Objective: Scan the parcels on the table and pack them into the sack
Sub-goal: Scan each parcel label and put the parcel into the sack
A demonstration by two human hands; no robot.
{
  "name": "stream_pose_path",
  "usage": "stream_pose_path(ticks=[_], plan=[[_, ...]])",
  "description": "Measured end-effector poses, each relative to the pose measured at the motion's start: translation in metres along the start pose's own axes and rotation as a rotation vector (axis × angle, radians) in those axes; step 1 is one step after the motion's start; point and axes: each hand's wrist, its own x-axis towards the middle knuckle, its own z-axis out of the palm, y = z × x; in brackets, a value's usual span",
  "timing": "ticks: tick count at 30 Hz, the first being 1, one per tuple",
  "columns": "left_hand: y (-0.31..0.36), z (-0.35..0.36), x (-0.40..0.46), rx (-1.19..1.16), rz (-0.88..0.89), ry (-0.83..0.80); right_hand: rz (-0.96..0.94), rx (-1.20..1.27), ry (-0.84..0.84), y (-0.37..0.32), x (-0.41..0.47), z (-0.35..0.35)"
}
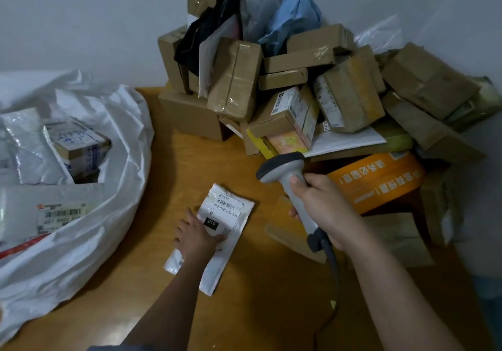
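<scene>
A flat white mailer parcel point(228, 215) with a barcode label lies on the wooden table point(271, 296) in front of me. My left hand point(197, 238) presses down on its middle with straight fingers. My right hand point(323, 206) grips the handle of a grey barcode scanner point(282, 167), whose head points down and left toward the parcel's label. At the left stands the big white sack point(89, 242), open, with several parcels inside it, among them a taped box point(78, 144).
A tall heap of brown cardboard boxes point(350, 95) and soft bags fills the table's far right corner against the wall. An orange parcel point(377, 179) lies under my right hand's side. The scanner's cable point(332, 296) trails toward me.
</scene>
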Motion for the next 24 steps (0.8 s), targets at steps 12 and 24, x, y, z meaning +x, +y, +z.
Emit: stream_pose_path(ticks=[12, 24], plan=[[0.013, -0.064, -0.019, -1.054, -0.085, -0.047, -0.047, 0.170, -0.035, -0.033, -0.024, 0.009], [0.039, -0.113, -0.029, -1.214, 0.037, -0.020, -0.315, 0.114, -0.014, -0.085, -0.098, -0.035]])
